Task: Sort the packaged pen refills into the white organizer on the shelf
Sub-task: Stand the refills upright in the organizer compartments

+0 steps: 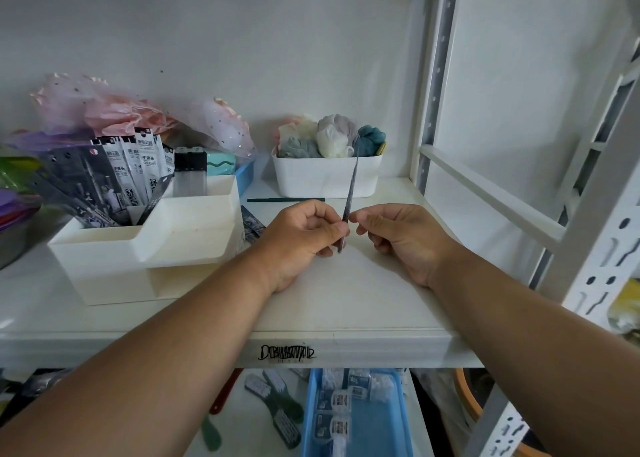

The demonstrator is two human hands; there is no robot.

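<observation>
A thin dark refill packet (350, 193) stands nearly upright, edge-on to the camera, above the middle of the shelf. My left hand (304, 235) grips its lower part with curled fingers. My right hand (398, 235) pinches the packet from the right side. The white organizer (149, 252) stands at the left of the shelf. Its rear compartment holds several upright refill packets (138, 165) in black and white wrappers. Another dark packet (252, 226) lies flat on the shelf between the organizer and my left hand, partly hidden.
A white bin (327, 176) of coloured cloth items stands at the back, with a dark thin stick (285, 200) lying before it. Pink and purple gauzy bags (104, 110) pile behind the organizer. Metal shelf uprights (588, 231) rise at right. A blue tray (356, 415) sits on the lower shelf.
</observation>
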